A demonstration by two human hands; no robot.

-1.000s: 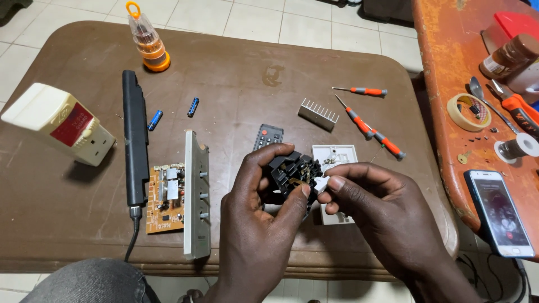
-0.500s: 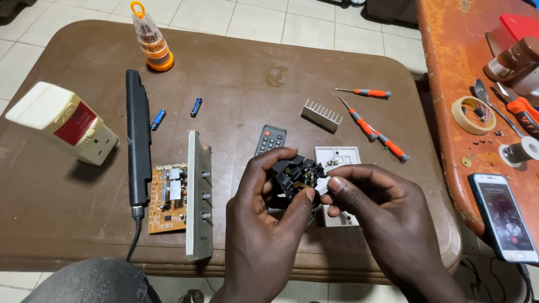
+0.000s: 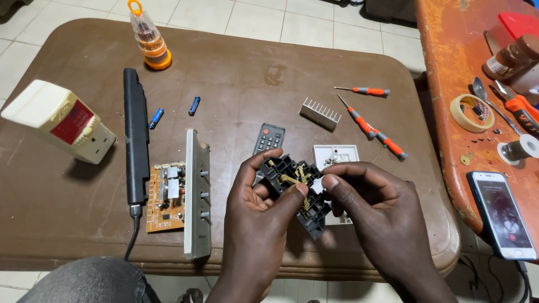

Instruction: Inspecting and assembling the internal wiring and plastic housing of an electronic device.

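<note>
— While you cradle that black plastic socket insert with brass contacts [image 3: 295,191], where does it sit?

— Clamped in my left hand [image 3: 252,224], tilted up so my right hand [image 3: 376,219] fingertips can pinch its contacts.

Black socket block [image 3: 295,193] w/ brass strips. Brown table [image 3: 236,73]. Orange circuit board [image 3: 164,197], grey strip [image 3: 197,193]. Cream adapter [image 3: 59,120] w/ red label. Two blue batteries [image 3: 156,118]. Orange-handled screwdrivers [image 3: 370,126]. Black remote [image 3: 269,137]. White plate [image 3: 336,154]. Orange side bench [image 3: 449,67].
</note>
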